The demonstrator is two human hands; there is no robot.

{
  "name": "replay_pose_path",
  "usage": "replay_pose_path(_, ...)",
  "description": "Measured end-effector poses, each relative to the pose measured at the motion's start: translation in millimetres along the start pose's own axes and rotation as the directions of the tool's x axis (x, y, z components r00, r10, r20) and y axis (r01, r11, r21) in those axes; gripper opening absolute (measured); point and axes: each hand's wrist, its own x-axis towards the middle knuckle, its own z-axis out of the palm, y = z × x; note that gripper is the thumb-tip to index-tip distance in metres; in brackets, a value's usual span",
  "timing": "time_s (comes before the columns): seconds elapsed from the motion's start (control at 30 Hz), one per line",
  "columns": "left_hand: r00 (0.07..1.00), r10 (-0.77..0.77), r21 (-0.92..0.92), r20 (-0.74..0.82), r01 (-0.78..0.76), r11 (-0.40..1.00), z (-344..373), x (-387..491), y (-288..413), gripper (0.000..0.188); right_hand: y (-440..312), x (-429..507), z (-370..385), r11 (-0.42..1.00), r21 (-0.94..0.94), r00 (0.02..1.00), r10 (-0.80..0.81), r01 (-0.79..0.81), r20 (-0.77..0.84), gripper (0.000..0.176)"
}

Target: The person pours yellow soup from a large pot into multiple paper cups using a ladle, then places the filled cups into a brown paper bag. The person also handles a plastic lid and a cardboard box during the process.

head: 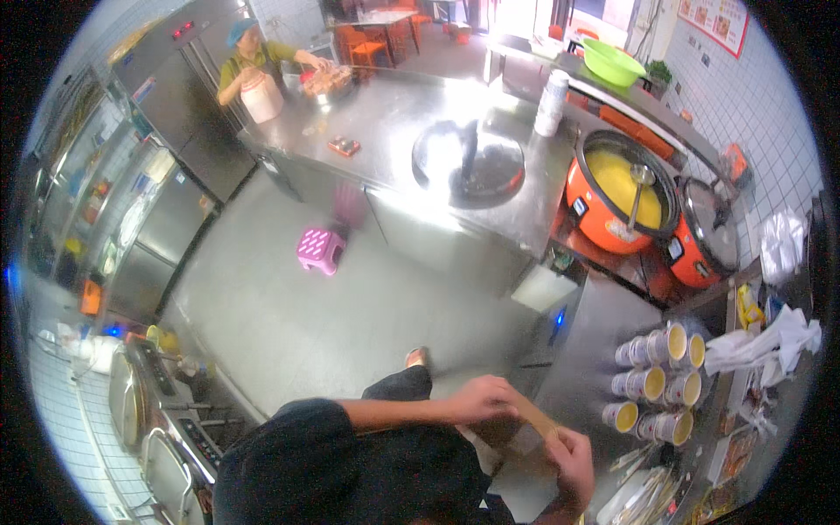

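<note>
My left hand [484, 399] is closed on one end of a narrow tan strip [538, 419]. At the strip's other end is my right hand [568, 456], its fingers bent around it. The strip runs straight between the two hands, in front of my body; its material is too blurred to tell. To the right of my right hand, stacks of paper cups [646, 382] lie on their sides on a metal counter [600, 328]. Below the cups sits a pile of thin sticks or utensils [640, 495] in white wrapping.
An orange pot of yellow liquid [613, 226] holds a ladle [636, 190]. Beside it stands a lidded orange pot [705, 230]. A pink stool [320, 251] is on the floor. Across the steel worktable [387, 111], a person [252, 72] handles a white bucket [261, 98] and a food-filled basin [328, 85].
</note>
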Motion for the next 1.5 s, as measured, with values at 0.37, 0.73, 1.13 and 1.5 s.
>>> replay_pose_path(0.37,0.228,-0.547,-0.517,-0.806,0.181,0.837,-275.6,-66.4,-83.2,0.019,-270.9,242.8,226.5,0.665,0.719,0.781,-0.552,0.201,0.291,0.074)
replay_pose_path(0.73,-0.214,-0.511,-0.540,-0.832,0.525,0.658,-413.6,-247.9,-263.2,0.021,-524.8,648.4,385.6,0.407,0.747,0.756,-0.627,0.525,-0.189,0.022)
replay_pose_path(1.13,-0.814,-0.540,-0.944,-0.214,0.315,-0.101,-288.1,-251.4,-324.4,0.028,-619.6,1161.1,470.7,0.606,0.662,0.891,-0.207,0.442,-0.405,0.019)
replay_pose_path(1.5,-0.700,-0.630,-0.903,-0.337,0.431,0.004,-419.8,-159.4,-322.4,0.058,-369.2,1032.4,710.5,0.352,-0.713,0.771,-0.478,0.607,0.421,0.100)
